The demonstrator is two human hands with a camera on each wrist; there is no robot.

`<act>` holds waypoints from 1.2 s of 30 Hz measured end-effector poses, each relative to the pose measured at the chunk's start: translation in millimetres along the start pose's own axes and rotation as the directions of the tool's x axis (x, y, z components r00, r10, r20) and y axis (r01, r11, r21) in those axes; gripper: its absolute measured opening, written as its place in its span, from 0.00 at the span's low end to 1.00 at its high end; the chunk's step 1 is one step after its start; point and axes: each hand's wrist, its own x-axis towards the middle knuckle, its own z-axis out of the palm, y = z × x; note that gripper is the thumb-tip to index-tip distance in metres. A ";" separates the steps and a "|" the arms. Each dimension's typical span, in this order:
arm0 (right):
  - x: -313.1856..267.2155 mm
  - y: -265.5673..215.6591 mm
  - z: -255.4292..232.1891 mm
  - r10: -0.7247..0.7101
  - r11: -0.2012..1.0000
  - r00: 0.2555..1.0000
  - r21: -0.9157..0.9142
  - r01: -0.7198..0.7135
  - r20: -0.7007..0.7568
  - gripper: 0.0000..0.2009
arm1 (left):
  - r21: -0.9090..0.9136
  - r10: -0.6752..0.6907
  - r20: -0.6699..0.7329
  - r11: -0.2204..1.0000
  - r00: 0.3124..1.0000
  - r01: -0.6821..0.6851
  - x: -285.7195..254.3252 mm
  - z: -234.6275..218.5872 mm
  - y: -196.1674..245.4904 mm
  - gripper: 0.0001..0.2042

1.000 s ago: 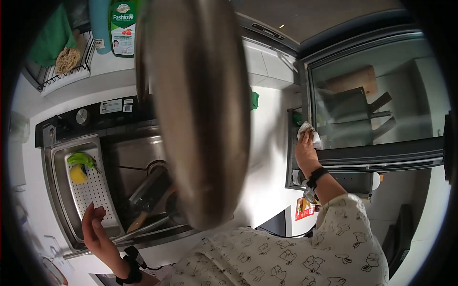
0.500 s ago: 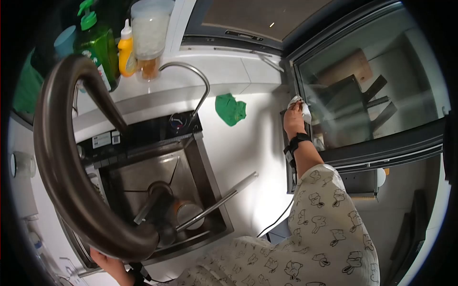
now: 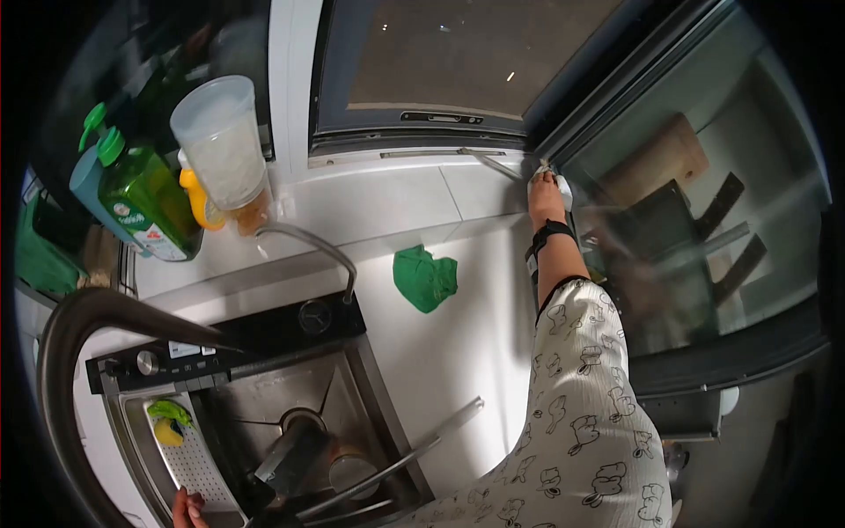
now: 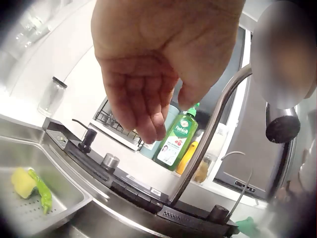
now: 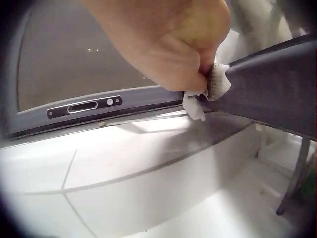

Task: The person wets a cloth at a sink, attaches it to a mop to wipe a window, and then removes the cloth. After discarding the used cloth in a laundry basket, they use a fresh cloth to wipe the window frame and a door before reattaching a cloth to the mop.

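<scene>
My right hand [image 3: 547,199] reaches into the far corner beside the window. In the right wrist view its fingers pinch a crumpled white paper towel [image 5: 218,84], marked with dirt. The towel is pressed at the dark frame [image 5: 277,87] of the glass panel, close to the window sill. My left hand [image 4: 148,64] holds nothing, its fingers loosely bent. At the bottom of the head view only the left fingertips [image 3: 187,509] show, near the perforated steel tray [image 3: 199,471]. A green pepper [image 4: 43,193] and a yellow sponge-like piece [image 4: 24,182] lie in that tray.
The curved faucet [image 3: 66,378] arches over the left side of the sink [image 3: 264,400]. A green cloth [image 3: 424,278] lies on the white counter. Along the ledge stand a green dish detergent bottle [image 3: 151,204], a yellow bottle [image 3: 201,201] and a clear tub [image 3: 220,141].
My right hand has slid the paper towel along the frame toward the window corner. The head view has shifted, bringing the window and ledge further in. My left hand stays near the tray, nothing held.
</scene>
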 end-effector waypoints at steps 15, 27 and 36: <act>64.4 2.7 -12.5 -0.043 0.999 0.983 -0.004 0.042 -0.177 0.11 | 0.187 0.076 0.046 0.979 0.996 -0.083 -4.9 31.1 -0.1 0.14; 71.9 7.9 -9.5 -0.301 0.953 0.922 -0.123 0.278 -0.245 0.09 | 0.279 -0.036 0.151 0.960 0.988 -0.007 4.6 50.1 17.6 0.16; 48.6 1.3 -1.1 -0.155 0.987 0.985 -0.059 0.151 -0.073 0.12 | 0.217 -0.001 0.141 0.976 0.990 -0.030 -1.6 47.5 36.6 0.16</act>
